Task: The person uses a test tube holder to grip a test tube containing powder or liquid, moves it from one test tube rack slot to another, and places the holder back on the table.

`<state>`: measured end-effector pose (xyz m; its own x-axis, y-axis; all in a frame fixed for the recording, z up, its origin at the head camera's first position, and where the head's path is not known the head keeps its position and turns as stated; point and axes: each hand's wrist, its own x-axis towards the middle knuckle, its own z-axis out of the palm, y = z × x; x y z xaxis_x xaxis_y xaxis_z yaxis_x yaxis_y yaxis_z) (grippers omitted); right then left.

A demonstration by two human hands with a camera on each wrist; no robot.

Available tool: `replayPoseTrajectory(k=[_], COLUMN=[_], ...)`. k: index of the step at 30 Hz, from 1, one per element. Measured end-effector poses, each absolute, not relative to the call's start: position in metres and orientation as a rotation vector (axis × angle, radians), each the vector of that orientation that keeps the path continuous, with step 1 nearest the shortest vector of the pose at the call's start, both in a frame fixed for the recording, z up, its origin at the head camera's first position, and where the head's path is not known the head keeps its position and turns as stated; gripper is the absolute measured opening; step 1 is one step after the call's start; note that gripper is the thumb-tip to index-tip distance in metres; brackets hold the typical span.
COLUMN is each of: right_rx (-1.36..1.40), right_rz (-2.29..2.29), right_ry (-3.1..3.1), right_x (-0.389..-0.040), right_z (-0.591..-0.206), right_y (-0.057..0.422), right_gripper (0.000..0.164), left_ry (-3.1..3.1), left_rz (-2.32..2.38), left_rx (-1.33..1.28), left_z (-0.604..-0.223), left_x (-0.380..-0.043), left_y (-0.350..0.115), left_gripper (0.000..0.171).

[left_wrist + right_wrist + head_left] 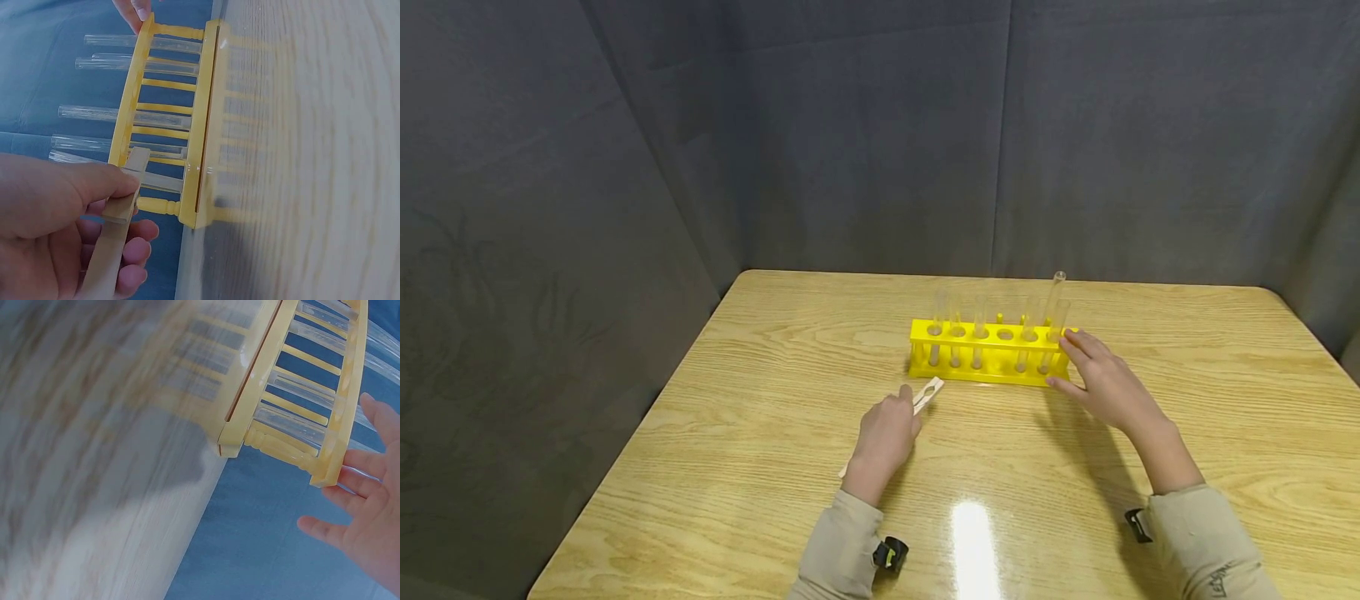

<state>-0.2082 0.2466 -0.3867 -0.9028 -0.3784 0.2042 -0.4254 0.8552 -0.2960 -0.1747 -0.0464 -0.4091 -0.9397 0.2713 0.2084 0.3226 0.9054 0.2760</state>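
My left hand grips a wooden test tube clamp, its thumb pressed on the wood in the left wrist view. The clamp's jaws point toward the front of a yellow test tube rack. Several clear glass test tubes stand in the rack's holes, and one hole right of the middle holds no tube. At the rack's right end is my right hand, its fingertips at the upper bar and its thumb held apart below. Those fingers look extended and loosely spread in the right wrist view.
The rack stands on a wood-grain table, toward its back half. A taller tube rises behind the rack's right end, beside short yellow pegs. Dark grey curtains hang behind and to the left of the table.
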Motion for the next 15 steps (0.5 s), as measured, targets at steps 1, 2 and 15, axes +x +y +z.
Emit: replayPoseTrajectory(k=[1,2,15], right_rx=[0.629,0.63,0.63], right_rz=[0.508,0.508,0.511], right_ry=[-2.89,-2.89,-2.886], right_x=[-0.2081,-0.208,-0.2085], right_z=[-0.3868,-0.3868,-0.3873], right_y=[0.2467,0.2467,0.2471], right_gripper=[0.064,0.064,0.064], left_ry=[-2.904,-2.899,-2.863], left_rz=[-0.46,-0.456,-0.416], left_rx=[-0.457,-0.46,-0.465], left_z=[-0.4092,-0.4095,-0.41], left_x=[-0.1746,-0.1745,-0.1747], left_y=[-0.0463,-0.0463,-0.045], left_gripper=[0.018,0.018,0.02])
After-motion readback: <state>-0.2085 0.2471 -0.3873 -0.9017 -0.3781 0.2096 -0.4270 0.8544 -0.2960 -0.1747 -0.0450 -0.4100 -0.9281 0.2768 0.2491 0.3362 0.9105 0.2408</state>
